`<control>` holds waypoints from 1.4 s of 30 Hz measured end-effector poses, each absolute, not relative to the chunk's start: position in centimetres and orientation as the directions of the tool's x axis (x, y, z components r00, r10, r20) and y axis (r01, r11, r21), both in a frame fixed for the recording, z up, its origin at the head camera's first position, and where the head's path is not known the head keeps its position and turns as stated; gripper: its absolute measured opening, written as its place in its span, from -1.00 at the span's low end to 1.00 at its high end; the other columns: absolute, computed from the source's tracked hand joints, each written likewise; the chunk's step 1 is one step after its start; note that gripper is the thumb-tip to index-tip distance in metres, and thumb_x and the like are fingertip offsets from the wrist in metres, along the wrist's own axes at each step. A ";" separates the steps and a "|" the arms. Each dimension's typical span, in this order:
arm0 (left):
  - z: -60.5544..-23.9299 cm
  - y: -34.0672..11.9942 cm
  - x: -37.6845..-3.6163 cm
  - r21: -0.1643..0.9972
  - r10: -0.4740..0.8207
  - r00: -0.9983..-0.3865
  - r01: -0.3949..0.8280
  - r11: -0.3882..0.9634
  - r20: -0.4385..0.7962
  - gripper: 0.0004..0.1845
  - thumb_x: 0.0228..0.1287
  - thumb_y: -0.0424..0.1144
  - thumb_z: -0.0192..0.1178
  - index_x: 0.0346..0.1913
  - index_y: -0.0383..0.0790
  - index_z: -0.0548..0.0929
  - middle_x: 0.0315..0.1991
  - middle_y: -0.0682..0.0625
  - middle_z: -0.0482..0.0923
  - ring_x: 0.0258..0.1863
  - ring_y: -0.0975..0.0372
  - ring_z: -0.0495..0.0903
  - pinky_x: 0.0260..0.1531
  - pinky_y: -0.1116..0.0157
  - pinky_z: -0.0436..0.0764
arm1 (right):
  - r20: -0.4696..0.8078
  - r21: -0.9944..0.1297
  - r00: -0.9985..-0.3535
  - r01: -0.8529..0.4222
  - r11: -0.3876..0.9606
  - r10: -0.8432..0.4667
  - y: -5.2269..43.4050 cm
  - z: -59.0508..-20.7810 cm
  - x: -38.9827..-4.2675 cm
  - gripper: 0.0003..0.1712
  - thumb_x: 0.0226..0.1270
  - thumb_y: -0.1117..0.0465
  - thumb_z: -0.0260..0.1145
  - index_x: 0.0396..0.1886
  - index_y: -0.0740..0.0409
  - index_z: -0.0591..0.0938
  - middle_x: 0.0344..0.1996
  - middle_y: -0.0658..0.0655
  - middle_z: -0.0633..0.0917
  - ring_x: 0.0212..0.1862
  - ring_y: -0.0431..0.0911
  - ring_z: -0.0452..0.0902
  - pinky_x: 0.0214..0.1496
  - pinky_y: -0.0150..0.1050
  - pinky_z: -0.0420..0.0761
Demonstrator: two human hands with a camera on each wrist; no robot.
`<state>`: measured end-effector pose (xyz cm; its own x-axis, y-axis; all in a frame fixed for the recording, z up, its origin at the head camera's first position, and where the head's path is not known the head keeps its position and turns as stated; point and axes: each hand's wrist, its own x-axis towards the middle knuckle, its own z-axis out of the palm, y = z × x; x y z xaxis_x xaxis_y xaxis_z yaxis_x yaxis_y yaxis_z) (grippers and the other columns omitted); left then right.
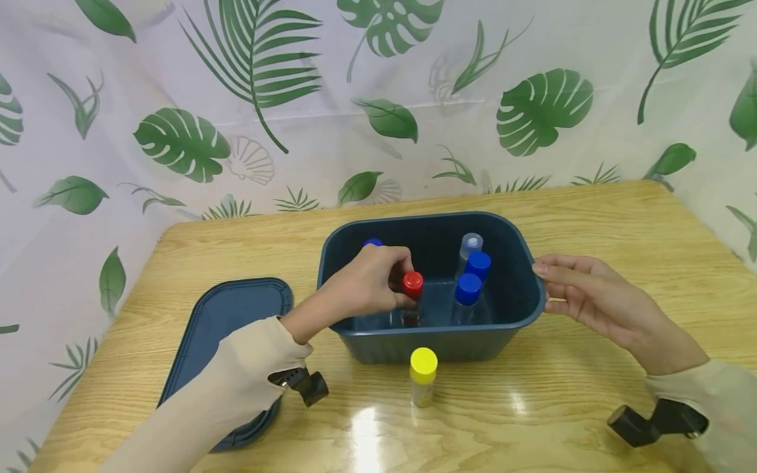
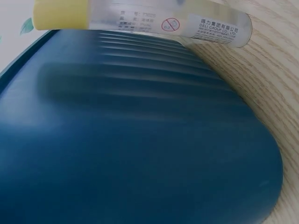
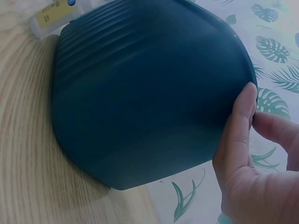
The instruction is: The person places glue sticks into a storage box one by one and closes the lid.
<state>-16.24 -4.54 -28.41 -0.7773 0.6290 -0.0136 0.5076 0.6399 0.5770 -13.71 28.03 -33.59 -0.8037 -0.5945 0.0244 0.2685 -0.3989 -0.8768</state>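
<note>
My left hand (image 1: 375, 279) reaches over the near left wall of a dark blue plastic bin (image 1: 369, 345). Its thumb and fingers pinch a clear bottle with a red cap (image 1: 412, 286), upright inside the bin. At the bin's right end, my right hand (image 1: 597, 302) holds the rim, thumb on one side and fingers on the other, as the right wrist view shows too. A yellow-capped glue bottle (image 1: 423, 378) stands on the table before the bin; its printed label shows in the left wrist view, where the left hand is out of sight.
Inside the bin on the right are two blue-capped bottles (image 1: 468, 290) and a clear-capped bottle (image 1: 471, 243). Another blue cap (image 1: 373, 242) shows behind the left hand. A dark blue lid (image 1: 236, 309) lies left, partly under the left forearm. A leaf-print cloth (image 1: 437, 131) hangs behind the table.
</note>
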 end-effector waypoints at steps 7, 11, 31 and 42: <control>-28.5 -4.6 -16.4 0.560 0.595 -0.803 0.483 0.673 -0.022 -0.71 -0.03 -0.32 0.49 -0.31 -0.25 0.57 -0.29 -0.07 0.68 -0.38 0.24 0.62 -0.30 0.45 0.64 | 0.014 -0.880 -0.810 0.268 -0.392 -0.586 28.1 -33.5 -13.7 -0.57 0.53 0.46 -0.20 0.01 0.27 0.62 -0.13 0.11 0.72 -0.13 -0.10 0.69 -0.06 -0.22 0.69; -28.5 -4.6 -16.3 0.569 0.568 -0.822 0.449 0.689 -0.039 -0.70 -0.04 -0.33 0.50 -0.28 -0.25 0.58 -0.27 -0.07 0.68 -0.36 0.24 0.64 -0.27 0.43 0.65 | 0.015 -0.881 -0.810 0.267 -0.391 -0.586 28.0 -33.5 -13.7 -0.57 0.53 0.46 -0.20 0.01 0.27 0.62 -0.13 0.11 0.72 -0.13 -0.10 0.69 -0.07 -0.23 0.69; -28.2 -5.1 -16.1 0.622 0.563 -0.826 0.445 0.644 0.007 -0.64 0.12 -0.37 0.37 -0.01 -0.26 0.57 -0.12 -0.09 0.65 -0.15 0.17 0.63 -0.05 0.33 0.64 | 0.006 -0.888 -0.819 0.260 -0.380 -0.574 28.1 -33.6 -13.7 -0.58 0.52 0.46 -0.19 0.01 0.26 0.62 -0.14 0.11 0.72 -0.14 -0.10 0.69 -0.07 -0.23 0.69; -28.3 -5.1 -16.1 0.591 0.569 -0.818 0.498 0.635 0.078 -0.72 0.12 -0.38 0.36 -0.08 -0.26 0.63 -0.19 -0.08 0.68 -0.24 0.19 0.62 -0.14 0.38 0.64 | -0.007 -0.890 -0.826 0.263 -0.373 -0.564 28.1 -33.6 -13.7 -0.59 0.52 0.45 -0.18 0.00 0.26 0.62 -0.14 0.11 0.72 -0.13 -0.11 0.69 -0.07 -0.23 0.69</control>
<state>-16.14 -5.06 -28.33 -0.8183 0.5695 0.0778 0.4979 0.6346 0.5911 -13.71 28.15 -33.61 -0.8260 -0.5636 -0.0075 0.2629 -0.3735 -0.8896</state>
